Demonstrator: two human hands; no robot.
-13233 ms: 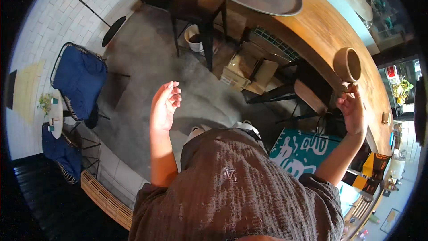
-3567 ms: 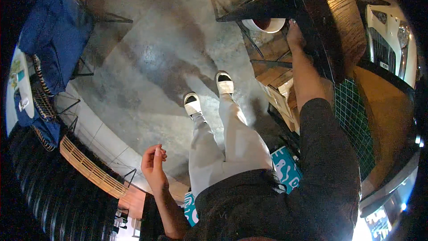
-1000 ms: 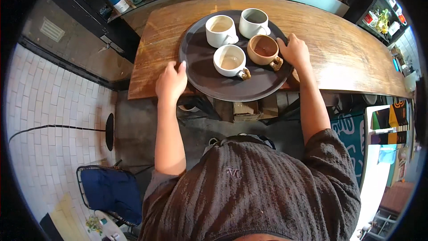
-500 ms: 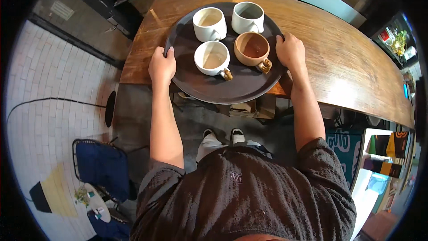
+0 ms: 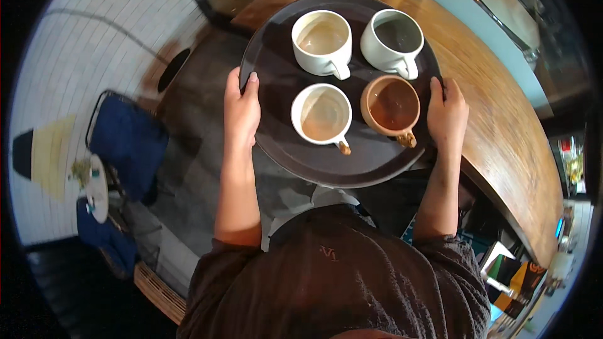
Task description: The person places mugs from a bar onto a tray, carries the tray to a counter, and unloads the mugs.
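Evidently, the left hand (image 5: pixel 242 110) and right hand (image 5: pixel 448 113) clasped the tray (image 5: pixel 333 168) at upper centre, each grip closed on its edge, underside hidden; four mugs (image 5: pixel 321 56) stood aboard; lettering (image 5: pixel 328 253) marked the shirt (image 5: pixel 295 289).

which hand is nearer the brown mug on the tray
The right. The right hand grips the round tray's right rim, just right of the brown mug; the left hand holds the left rim, with a white mug between.
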